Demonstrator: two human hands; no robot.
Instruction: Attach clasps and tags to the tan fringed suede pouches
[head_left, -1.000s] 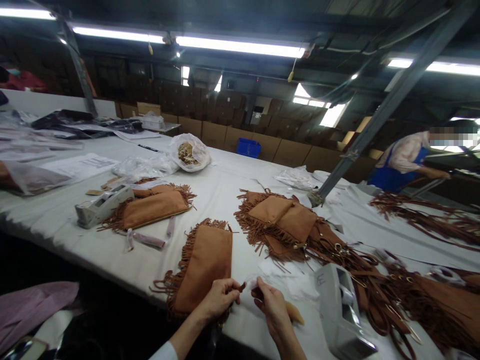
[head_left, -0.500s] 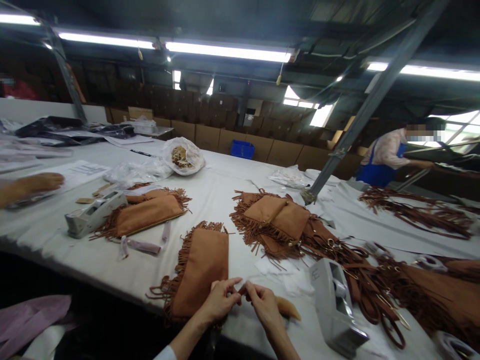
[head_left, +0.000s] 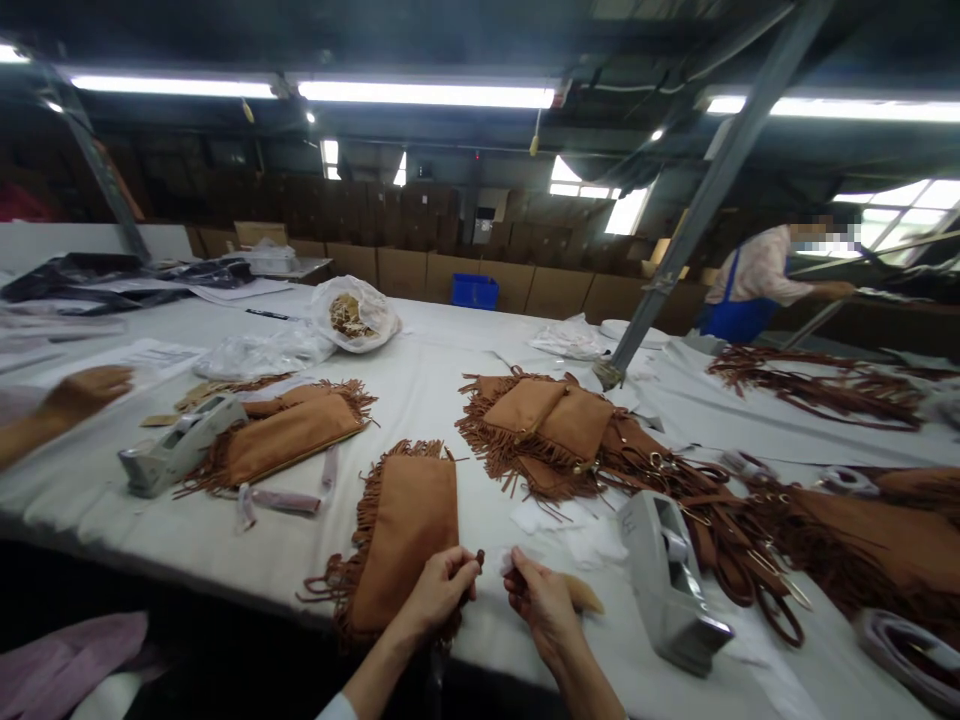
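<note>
A tan fringed pouch (head_left: pixel 412 520) lies at the table's near edge. Over its lower right corner, my left hand (head_left: pixel 442 592) pinches a small dark brown strip (head_left: pixel 480 558), perhaps a strap end; the rest is hidden in the fingers. Just to the right, my right hand (head_left: pixel 541 600) is closed on a small white scrap (head_left: pixel 507 562), too small to tell if paper or tape. The two hands are a little apart. Beside the right hand rests a yellowish-tan object (head_left: pixel 585 594) of unclear kind, partly covered. Crumpled white tissue (head_left: pixel 574 532) lies beyond it.
A grey tape dispenser (head_left: pixel 671 590) stands at right, near brown straps (head_left: pixel 739 560) and stacked fringed pouches (head_left: pixel 559 425). Another dispenser (head_left: pixel 180 450) stands at left by more pouches (head_left: pixel 296 440). A co-worker's hand (head_left: pixel 94 390) is far left; a person in a blue apron (head_left: pixel 739 315) works behind.
My hands have drawn slightly apart, the brown strip now showing in the left and the white scrap in the right. The co-worker's hand at left has shifted. The view has turned slightly.
</note>
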